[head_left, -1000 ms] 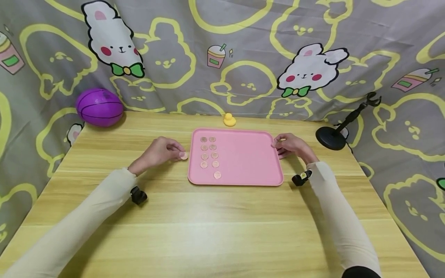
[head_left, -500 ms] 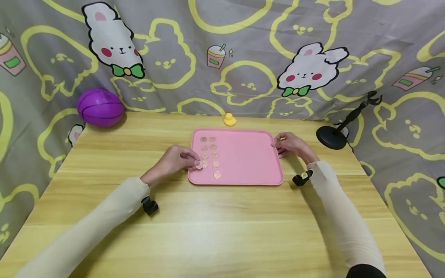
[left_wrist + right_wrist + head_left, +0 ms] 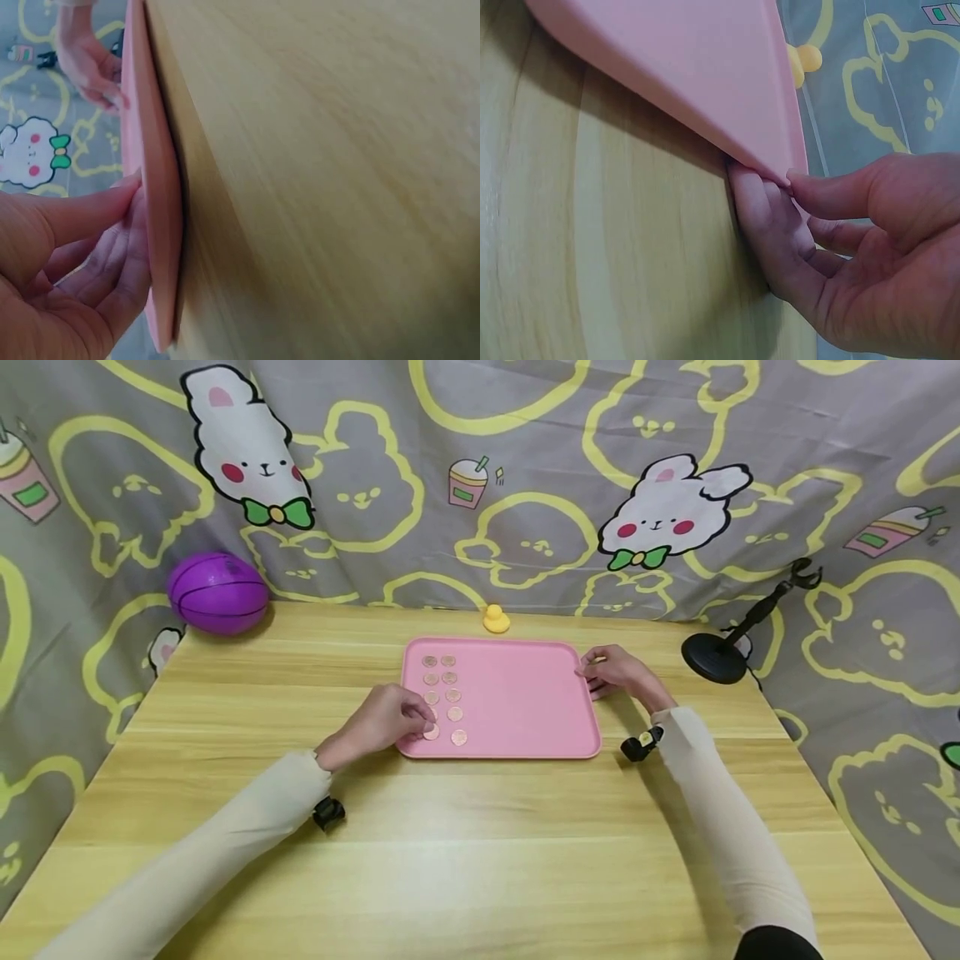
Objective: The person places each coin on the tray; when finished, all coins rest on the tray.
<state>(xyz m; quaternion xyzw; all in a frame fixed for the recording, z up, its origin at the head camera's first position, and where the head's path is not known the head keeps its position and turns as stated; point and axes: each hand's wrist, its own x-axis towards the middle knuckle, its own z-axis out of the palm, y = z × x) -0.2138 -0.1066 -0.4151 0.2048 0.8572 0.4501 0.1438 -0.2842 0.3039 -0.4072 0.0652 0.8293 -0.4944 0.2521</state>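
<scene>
On the wooden table lies a pink tray (image 3: pixel 525 710) with coins in two columns at its left side. My left hand (image 3: pixel 393 717) reaches over the tray's left rim, thumb and forefinger pinching a coin (image 3: pixel 431 732) at the bottom of the left column. In the left wrist view the tray's rim (image 3: pixel 161 217) hides that coin. My right hand (image 3: pixel 618 672) grips the tray's right edge. The right wrist view shows its thumb (image 3: pixel 832 191) on the rim and the fingers curled under it. Beside the pinched coin lies another coin (image 3: pixel 459 737), the lowest in the right column.
A yellow rubber duck (image 3: pixel 496 619) sits behind the tray. The purple ball (image 3: pixel 218 594) stands at the back left, and a black stand (image 3: pixel 715 657) at the back right. A patterned curtain (image 3: pixel 525 468) closes off the table's back and sides.
My left hand has brought a coin from outside the tray's left rim to the bottom of the left column. The tray has shifted slightly left, my right hand moving with it.
</scene>
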